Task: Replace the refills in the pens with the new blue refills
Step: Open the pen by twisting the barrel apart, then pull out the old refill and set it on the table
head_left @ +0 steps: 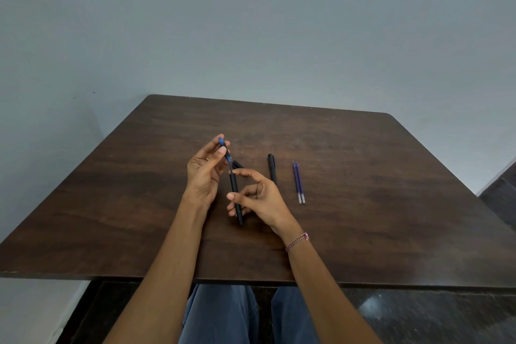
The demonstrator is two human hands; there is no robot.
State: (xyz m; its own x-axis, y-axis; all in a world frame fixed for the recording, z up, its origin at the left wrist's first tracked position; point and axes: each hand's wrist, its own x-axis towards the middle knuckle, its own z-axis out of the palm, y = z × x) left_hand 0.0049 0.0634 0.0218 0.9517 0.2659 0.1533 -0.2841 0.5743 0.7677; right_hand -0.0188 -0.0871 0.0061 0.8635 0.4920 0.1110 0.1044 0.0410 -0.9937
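My left hand (203, 173) pinches the blue tip section (223, 148) at the far end of a pen. My right hand (258, 198) grips the pen's black barrel (236, 198) lower down. The barrel and the blue tip stand slightly apart, with a thin refill showing between them. The pen is held just above the dark wooden table (363, 204). A second black pen (272, 167) lies capped to the right of my hands. Two new blue refills (298, 183) lie side by side further right. A black cap (238, 164) lies partly hidden behind the held pen.
The table's far edge meets a plain grey wall. The near edge runs across in front of my lap, where blue trousers (223, 315) show. Dark floor (418, 315) lies below on the right.
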